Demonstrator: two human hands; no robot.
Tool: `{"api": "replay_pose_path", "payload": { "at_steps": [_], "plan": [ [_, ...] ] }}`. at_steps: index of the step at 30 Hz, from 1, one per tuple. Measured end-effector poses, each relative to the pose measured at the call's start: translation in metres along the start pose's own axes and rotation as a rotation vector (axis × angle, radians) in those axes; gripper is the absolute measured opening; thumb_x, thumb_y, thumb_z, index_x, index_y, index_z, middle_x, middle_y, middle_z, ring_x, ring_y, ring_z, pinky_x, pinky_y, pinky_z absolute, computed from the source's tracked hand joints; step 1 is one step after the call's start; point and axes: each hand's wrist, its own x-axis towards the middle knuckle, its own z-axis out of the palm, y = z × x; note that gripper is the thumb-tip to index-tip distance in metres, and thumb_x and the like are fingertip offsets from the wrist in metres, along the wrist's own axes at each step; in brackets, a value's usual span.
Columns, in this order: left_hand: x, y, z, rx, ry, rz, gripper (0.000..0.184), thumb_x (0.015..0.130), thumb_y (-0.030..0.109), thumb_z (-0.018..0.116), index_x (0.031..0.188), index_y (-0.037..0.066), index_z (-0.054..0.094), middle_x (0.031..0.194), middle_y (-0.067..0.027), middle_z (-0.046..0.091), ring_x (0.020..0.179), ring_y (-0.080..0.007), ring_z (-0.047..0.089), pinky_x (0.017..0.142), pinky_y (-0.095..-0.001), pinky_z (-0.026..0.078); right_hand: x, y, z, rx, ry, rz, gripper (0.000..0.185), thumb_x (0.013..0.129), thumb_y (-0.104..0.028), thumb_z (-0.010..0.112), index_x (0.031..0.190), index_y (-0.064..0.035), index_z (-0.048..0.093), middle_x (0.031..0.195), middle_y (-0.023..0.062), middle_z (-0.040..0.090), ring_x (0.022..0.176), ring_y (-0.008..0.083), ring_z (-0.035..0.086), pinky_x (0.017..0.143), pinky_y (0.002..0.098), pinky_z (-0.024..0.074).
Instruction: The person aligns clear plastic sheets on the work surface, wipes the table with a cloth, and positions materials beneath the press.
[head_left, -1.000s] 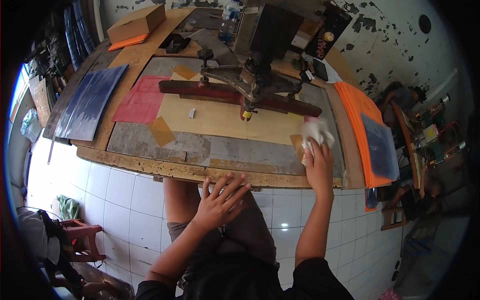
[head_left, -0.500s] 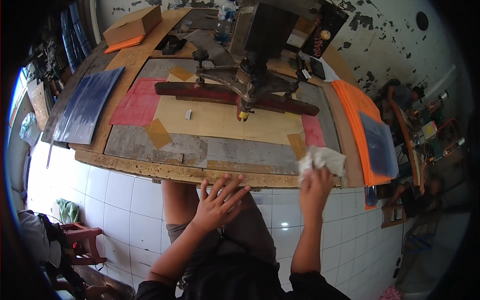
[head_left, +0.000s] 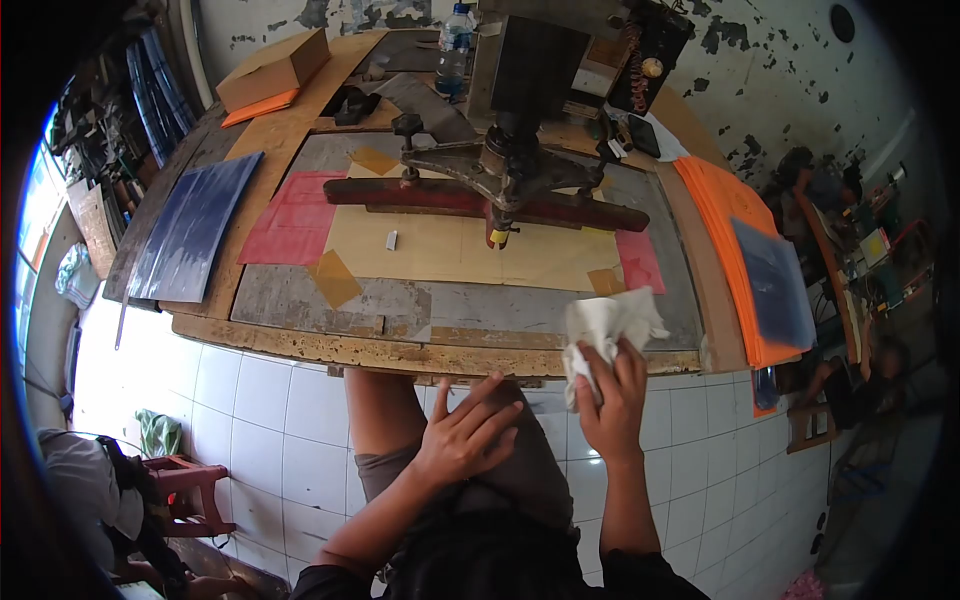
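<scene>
A crumpled white cloth (head_left: 610, 322) is gripped in my right hand (head_left: 612, 405), over the front right edge of the workbench (head_left: 480, 358). My left hand (head_left: 468, 440) has its fingers spread, just in front of the bench edge and above my lap, holding nothing. Beyond the cloth lies a cream sheet (head_left: 430, 255) with pink pieces (head_left: 290, 215) at its ends and brown tape (head_left: 334, 280) at the corners. A small pale piece (head_left: 391, 240) rests on the sheet. Above it hangs a machine's dark metal bar (head_left: 490, 205).
Stacked orange sheets (head_left: 730, 240) and clear plastic sheets (head_left: 775, 285) lie at right. A clear plastic stack (head_left: 195, 225) lies at left, with a cardboard box (head_left: 272, 70) behind. A water bottle (head_left: 454, 50) stands at the back. A red stool (head_left: 190, 490) and other people are nearby.
My right hand has moved left along the bench edge with the cloth. My left hand has drawn back slightly from the edge. The whole view has shifted a little.
</scene>
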Motion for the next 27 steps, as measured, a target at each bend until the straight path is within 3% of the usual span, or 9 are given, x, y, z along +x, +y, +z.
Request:
{"api": "replay_pose_path", "payload": {
  "at_steps": [1, 4, 7, 10, 13, 17, 18, 22, 27],
  "plan": [
    [0.002, -0.002, -0.001, 0.003, -0.005, 0.048, 0.048, 0.088, 0.021, 0.087, 0.134, 0.018, 0.077, 0.122, -0.0027, 0.078, 0.137, -0.0229, 0.072, 0.134, -0.0588, 0.031, 0.006, 0.000, -0.001, 0.053, -0.033, -0.063, 0.043, 0.102, -0.027, 0.073, 0.142, -0.0117, 0.077, 0.133, 0.0222, 0.065, 0.143, 0.0473, 0.053, 0.121, 0.0622, 0.0416],
    [0.010, -0.011, -0.018, -0.214, 0.053, 0.044, 0.043, 0.090, 0.017, 0.084, 0.132, 0.015, 0.078, 0.125, -0.0061, 0.077, 0.138, -0.0240, 0.070, 0.130, -0.0537, 0.040, 0.023, 0.005, 0.002, 0.170, -0.118, -0.202, 0.042, 0.099, -0.029, 0.077, 0.139, -0.0162, 0.081, 0.125, 0.0198, 0.069, 0.141, 0.0456, 0.058, 0.118, 0.0590, 0.0468],
    [0.068, -0.020, -0.044, -0.046, -0.054, -0.112, 0.044, 0.091, 0.010, 0.078, 0.134, 0.006, 0.074, 0.131, -0.0127, 0.075, 0.142, -0.0307, 0.067, 0.130, -0.0558, 0.041, 0.047, 0.003, 0.001, 0.264, -0.208, -0.324, 0.038, 0.096, -0.029, 0.084, 0.133, -0.0181, 0.084, 0.128, 0.0183, 0.073, 0.142, 0.0396, 0.062, 0.115, 0.0540, 0.0520],
    [0.093, -0.043, -0.040, 0.049, -0.151, -0.106, 0.057, 0.102, 0.014, 0.070, 0.156, 0.003, 0.059, 0.158, -0.0202, 0.062, 0.154, -0.0367, 0.055, 0.130, -0.0570, 0.040, 0.065, 0.004, 0.001, 0.384, -0.301, -0.407, 0.032, 0.094, -0.023, 0.086, 0.126, -0.0172, 0.086, 0.134, 0.0180, 0.075, 0.140, 0.0366, 0.065, 0.114, 0.0514, 0.0541],
    [0.085, -0.051, -0.033, -0.067, -0.322, -0.093, 0.066, 0.109, 0.023, 0.063, 0.169, 0.002, 0.044, 0.171, -0.0218, 0.050, 0.159, -0.0412, 0.047, 0.132, -0.0582, 0.036, 0.062, 0.008, -0.009, 0.364, -0.298, -0.245, 0.031, 0.095, -0.021, 0.085, 0.126, -0.0159, 0.085, 0.133, 0.0178, 0.075, 0.140, 0.0373, 0.065, 0.114, 0.0509, 0.0542],
    [0.065, -0.023, -0.030, 0.048, -0.267, -0.271, 0.067, 0.111, 0.031, 0.062, 0.169, 0.002, 0.045, 0.176, -0.0218, 0.044, 0.163, -0.0412, 0.042, 0.135, -0.0613, 0.029, 0.031, 0.016, -0.005, 0.086, 0.012, 0.044, 0.038, 0.096, -0.019, 0.083, 0.133, -0.0109, 0.080, 0.137, 0.0224, 0.070, 0.139, 0.0450, 0.061, 0.116, 0.0560, 0.0498],
    [0.058, -0.015, -0.025, 0.113, -0.245, -0.301, 0.068, 0.110, 0.031, 0.062, 0.170, 0.002, 0.045, 0.177, -0.0219, 0.043, 0.164, -0.0409, 0.040, 0.135, -0.0624, 0.027, 0.021, 0.006, -0.005, 0.199, 0.031, 0.068, 0.042, 0.097, -0.019, 0.082, 0.138, -0.0104, 0.078, 0.140, 0.0249, 0.068, 0.138, 0.0476, 0.059, 0.118, 0.0578, 0.0467],
    [0.042, 0.007, -0.008, 0.241, -0.201, -0.414, 0.071, 0.108, 0.034, 0.063, 0.168, 0.000, 0.047, 0.179, -0.0227, 0.039, 0.167, -0.0396, 0.036, 0.136, -0.0649, 0.021, 0.003, -0.046, -0.004, 0.234, -0.271, -0.187, 0.049, 0.097, -0.028, 0.082, 0.144, -0.0161, 0.075, 0.155, 0.0190, 0.063, 0.153, 0.0443, 0.052, 0.123, 0.0631, 0.0410],
    [0.047, 0.015, -0.014, 0.261, -0.162, -0.455, 0.067, 0.106, 0.031, 0.067, 0.166, 0.006, 0.053, 0.177, -0.0182, 0.043, 0.165, -0.0360, 0.039, 0.134, -0.0635, 0.024, 0.038, -0.009, 0.010, 0.174, -0.073, -0.069, 0.042, 0.101, -0.031, 0.081, 0.139, -0.0129, 0.075, 0.156, 0.0189, 0.063, 0.149, 0.0463, 0.054, 0.122, 0.0611, 0.0433]
  ]
}}
